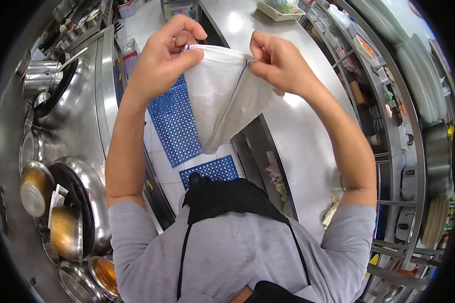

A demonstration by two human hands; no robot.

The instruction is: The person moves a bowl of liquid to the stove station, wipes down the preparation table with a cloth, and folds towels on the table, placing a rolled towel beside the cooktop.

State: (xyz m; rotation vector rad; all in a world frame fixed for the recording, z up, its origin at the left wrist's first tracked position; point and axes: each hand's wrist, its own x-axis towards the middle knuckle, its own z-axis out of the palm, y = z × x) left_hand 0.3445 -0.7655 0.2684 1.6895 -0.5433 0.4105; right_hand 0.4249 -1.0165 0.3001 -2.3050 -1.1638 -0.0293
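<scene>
A white cloth (pixel 212 93) with a thin dark stripe and brownish-grey stains hangs in the air in front of me. My left hand (pixel 164 58) pinches its upper left corner between thumb and fingers. At the upper right, my right hand (pixel 280 60) grips the top edge beside the stripe. The edge between my hands is stretched nearly straight, and the lower part drapes down in folds to a point. Some of the cloth behind my right hand is hidden.
To the left is a steel cooking counter (pixel 93 101) with pots, a wok and metal bowls (pixel 38 187). A steel worktable (pixel 308 151) runs along the right, with a white tray (pixel 280 10) at its far end. Blue perforated mats (pixel 174 126) lie on the tiled floor.
</scene>
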